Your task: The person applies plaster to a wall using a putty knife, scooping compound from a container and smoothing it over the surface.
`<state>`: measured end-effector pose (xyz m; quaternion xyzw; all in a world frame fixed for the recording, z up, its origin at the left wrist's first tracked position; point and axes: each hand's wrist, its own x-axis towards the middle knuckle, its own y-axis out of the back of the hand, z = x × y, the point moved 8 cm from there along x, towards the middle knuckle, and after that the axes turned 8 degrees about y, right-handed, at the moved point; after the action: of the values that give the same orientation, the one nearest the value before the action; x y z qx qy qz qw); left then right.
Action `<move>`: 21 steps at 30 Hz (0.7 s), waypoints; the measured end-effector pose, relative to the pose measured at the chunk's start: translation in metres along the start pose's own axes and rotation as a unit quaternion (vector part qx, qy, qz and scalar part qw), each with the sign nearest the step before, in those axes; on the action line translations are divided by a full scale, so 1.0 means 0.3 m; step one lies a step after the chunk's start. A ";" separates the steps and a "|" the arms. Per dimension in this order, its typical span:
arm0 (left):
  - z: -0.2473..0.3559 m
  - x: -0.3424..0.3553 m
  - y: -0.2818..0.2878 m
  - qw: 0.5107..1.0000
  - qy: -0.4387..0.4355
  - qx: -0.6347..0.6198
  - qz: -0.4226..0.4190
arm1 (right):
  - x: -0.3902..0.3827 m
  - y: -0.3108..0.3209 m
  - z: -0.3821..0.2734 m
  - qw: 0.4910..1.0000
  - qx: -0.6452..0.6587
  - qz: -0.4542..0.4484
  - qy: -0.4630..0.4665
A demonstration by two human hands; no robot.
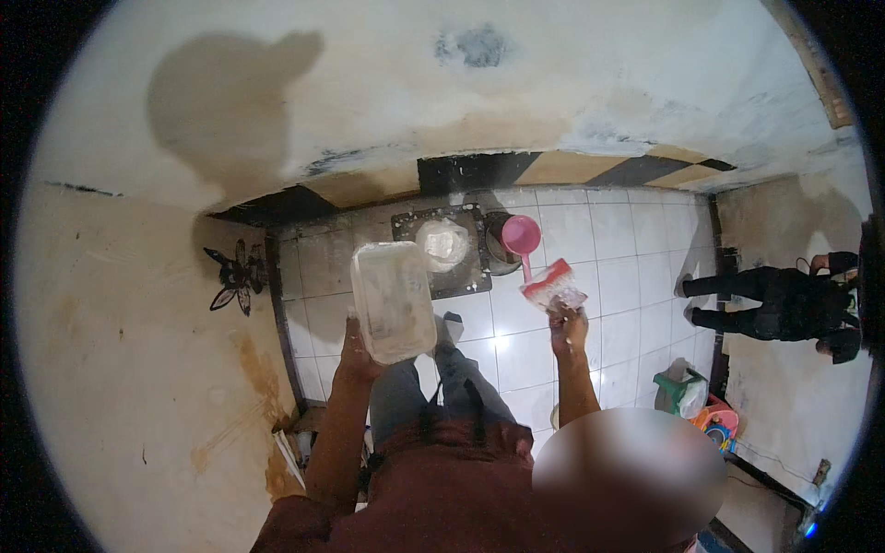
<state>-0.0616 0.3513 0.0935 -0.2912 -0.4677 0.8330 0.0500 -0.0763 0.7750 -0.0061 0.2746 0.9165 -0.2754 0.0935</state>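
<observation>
My left hand [355, 355] grips the side of a translucent rectangular plastic tub [394, 300], smeared inside with whitish residue. My right hand [567, 327] is closed on a flat red-and-white piece [553, 281], smudged white; its exact kind is unclear. Ahead of me on the floor, a white lumpy bundle [441, 244] rests on a dark square board [461, 281] spattered white. Right beside the board stands a dark round container [502, 263] with a pink long-handled dipper [521, 235] over its top.
White tiled floor [608, 286] spreads between stained walls [166, 387]. A dark-clothed person [774, 304] appears at the right. A green container [682, 392] and colourful items [719, 419] sit at the lower right. A dark flower-shaped decoration [235, 276] is on the left wall.
</observation>
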 end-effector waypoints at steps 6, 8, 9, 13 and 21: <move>-0.189 0.158 0.168 0.998 0.032 -0.054 0.029 | 0.086 -0.059 0.335 0.989 -0.094 -0.036 -0.106; -0.223 0.217 0.214 0.997 0.037 -0.072 0.014 | 0.146 -0.070 0.461 0.983 -0.142 -0.044 -0.110; -0.239 0.237 0.246 0.996 0.029 -0.086 0.001 | 0.172 -0.076 0.519 0.981 -0.145 -0.038 -0.120; -0.321 0.213 0.596 0.991 -0.044 0.019 0.127 | 0.240 -0.207 0.750 0.963 -0.184 -0.098 -0.170; -0.358 0.152 0.714 0.958 -0.024 -0.094 0.271 | 0.475 -0.343 0.805 0.908 -0.399 -0.124 -0.010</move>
<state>-0.0016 0.3287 -0.1419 -0.3904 -0.4483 0.7744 -0.2166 -0.2470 0.6333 -0.2062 0.0961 0.9755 0.1018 0.1695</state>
